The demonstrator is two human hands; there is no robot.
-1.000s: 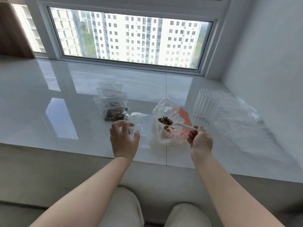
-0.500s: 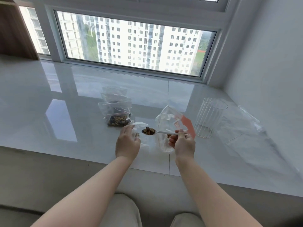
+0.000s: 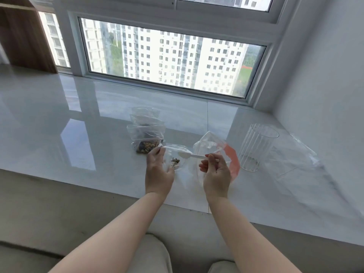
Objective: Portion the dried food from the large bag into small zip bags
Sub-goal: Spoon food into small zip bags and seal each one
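In the head view, a person is sitting at a glossy white tabletop (image 3: 78, 146) beneath a window (image 3: 171, 58), both bare forearms reaching forward. The left hand (image 3: 158, 170) is holding open a small zip bag (image 3: 176, 154), its fingers curling round the bag's left edge; the clear film is making the exact grip hard to read. A little dried food (image 3: 175, 160) is lying inside this bag, partly blurred by the plastic. The right hand (image 3: 215, 172) is pinching the handle of a white spoon (image 3: 190, 155) between thumb and fingers, with the bowl of the spoon reaching over the small bag's mouth; the bowl appears empty, though glare is making that uncertain. Just behind the right hand, the large bag (image 3: 212, 146) is standing open with an orange-red strip on its right side, its lower part hidden by the hand. To the left, a filled zip bag (image 3: 146, 138) is lying flat, brown food showing at its near end, and more small bags (image 3: 145, 117) are lying behind it, their contents hard to make out. To the right, a ribbed clear glass (image 3: 256, 150) is standing upright, and a flat clear plastic sheet or bag (image 3: 297, 154) is lying beside it against the wall. The person's knees are cut off at the bottom edge.
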